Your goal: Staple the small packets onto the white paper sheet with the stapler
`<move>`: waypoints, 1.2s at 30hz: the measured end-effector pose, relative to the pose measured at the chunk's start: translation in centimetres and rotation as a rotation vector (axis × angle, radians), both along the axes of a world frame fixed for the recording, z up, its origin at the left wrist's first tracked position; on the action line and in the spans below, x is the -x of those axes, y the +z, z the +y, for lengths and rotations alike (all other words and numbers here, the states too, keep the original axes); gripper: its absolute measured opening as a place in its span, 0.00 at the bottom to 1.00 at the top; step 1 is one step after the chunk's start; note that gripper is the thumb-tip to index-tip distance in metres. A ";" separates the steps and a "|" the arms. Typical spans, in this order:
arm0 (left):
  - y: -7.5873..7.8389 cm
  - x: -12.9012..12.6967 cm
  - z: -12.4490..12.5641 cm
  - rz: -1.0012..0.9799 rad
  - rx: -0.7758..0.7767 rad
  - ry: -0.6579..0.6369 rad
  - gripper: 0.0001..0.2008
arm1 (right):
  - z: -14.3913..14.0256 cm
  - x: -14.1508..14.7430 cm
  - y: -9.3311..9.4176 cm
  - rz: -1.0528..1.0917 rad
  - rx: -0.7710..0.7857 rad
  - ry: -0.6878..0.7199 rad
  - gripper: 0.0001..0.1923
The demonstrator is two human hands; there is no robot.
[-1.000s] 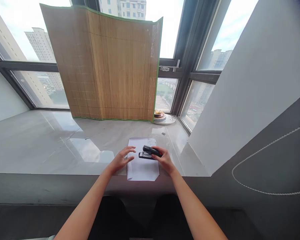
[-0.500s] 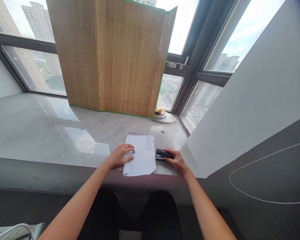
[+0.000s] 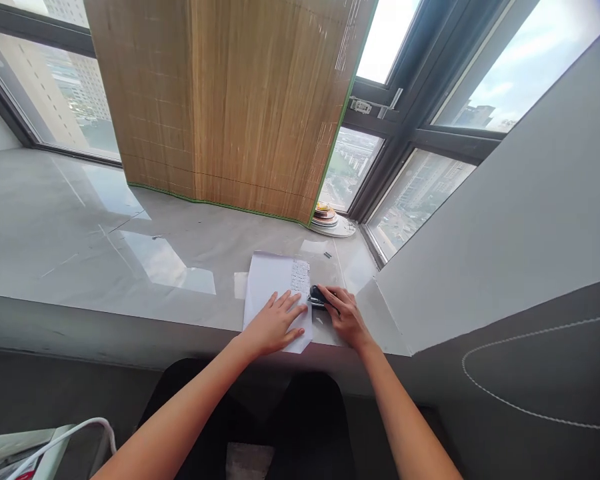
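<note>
White paper (image 3: 266,280) with small dark markings near its upper right lies at the front of the pale stone sill (image 3: 195,227). My left hand (image 3: 275,325) rests flat across the paper's lower half, fingers spread towards its right edge. At that right edge is a black stapler (image 3: 319,297), and my right hand (image 3: 346,315) is wrapped round it from the right. The stapler's front end meets the paper's edge; whether the paper is between its jaws is too small to tell.
Behind stands a bamboo mat (image 3: 230,113) with green edging against the window. A stack of plates (image 3: 334,225) sits in the back right corner. Small staple strips (image 3: 327,255) lie beyond the stapler. A white wall (image 3: 480,220) slopes up at the right, with a hanging cord (image 3: 530,415).
My left hand has slid right, from the paper's left edge onto its middle. My right hand has closed further over the stapler, whose jaws look closer together. The camera view has tilted down.
</note>
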State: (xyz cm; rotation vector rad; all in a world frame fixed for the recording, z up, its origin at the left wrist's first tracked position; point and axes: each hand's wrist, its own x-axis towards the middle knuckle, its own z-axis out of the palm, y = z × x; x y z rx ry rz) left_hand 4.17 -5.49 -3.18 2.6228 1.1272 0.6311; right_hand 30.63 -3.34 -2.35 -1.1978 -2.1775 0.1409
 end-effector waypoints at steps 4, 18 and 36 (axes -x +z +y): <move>-0.9 -0.4 -0.3 0.014 -0.010 0.041 0.29 | 0.4 1.5 0.0 0.106 -0.064 -0.087 0.21; -1.3 -0.5 -0.5 0.007 -0.003 0.058 0.31 | 1.3 4.0 -0.2 0.134 -0.123 -0.189 0.20; -0.3 -0.4 -0.6 0.063 0.048 0.051 0.30 | 1.2 4.2 -0.1 0.100 -0.126 -0.188 0.19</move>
